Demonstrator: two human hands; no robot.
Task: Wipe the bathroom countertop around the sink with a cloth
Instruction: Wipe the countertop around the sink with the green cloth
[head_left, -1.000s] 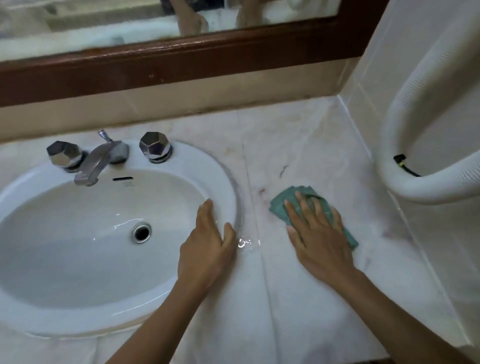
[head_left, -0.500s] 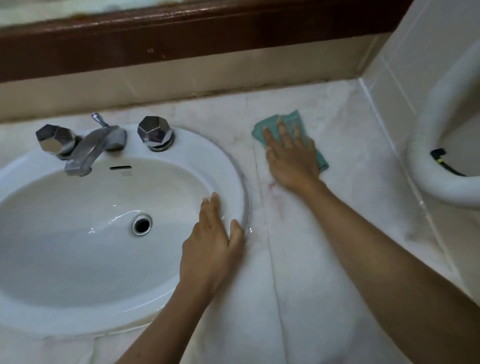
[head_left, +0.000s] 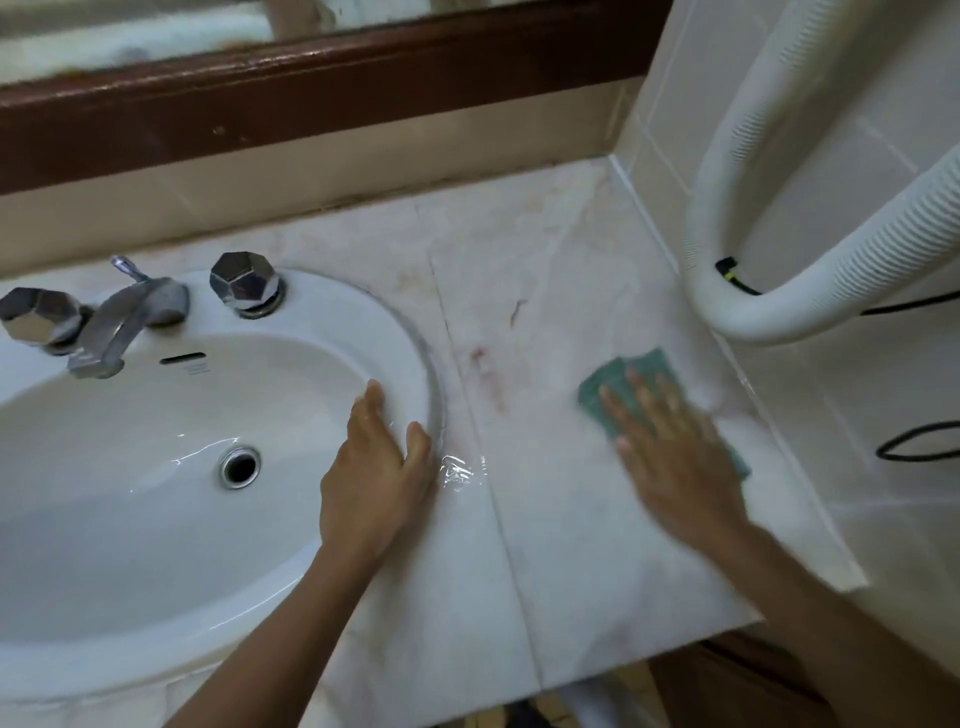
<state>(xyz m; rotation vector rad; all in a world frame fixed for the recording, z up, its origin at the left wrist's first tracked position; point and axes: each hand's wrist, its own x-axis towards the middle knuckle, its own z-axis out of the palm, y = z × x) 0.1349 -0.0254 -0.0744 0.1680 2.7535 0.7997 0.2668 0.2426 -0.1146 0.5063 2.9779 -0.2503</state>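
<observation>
A pale marble countertop (head_left: 550, 270) runs to the right of a white oval sink (head_left: 400, 332). My right hand (head_left: 675, 457) lies flat on a green cloth (head_left: 618, 379), pressing it onto the counter near the right wall; the hand is blurred by motion. The cloth shows above my fingers and at the hand's right edge. My left hand (head_left: 371, 478) rests flat on the sink's right rim, fingers together, holding nothing. A small puddle (head_left: 460, 475) glistens beside its thumb. Reddish stains (head_left: 488, 374) mark the counter between the hands.
A chrome faucet (head_left: 122, 327) with two faceted knobs (head_left: 244, 283) stands at the back of the sink. A white corrugated hose (head_left: 810, 291) loops against the tiled right wall, with black cables (head_left: 914, 441) near it. A brown-framed mirror (head_left: 311, 78) runs along the back.
My right hand swept the cloth from the front middle of the counter up toward the back, then back down and right toward the wall. My left hand stayed on the sink rim.
</observation>
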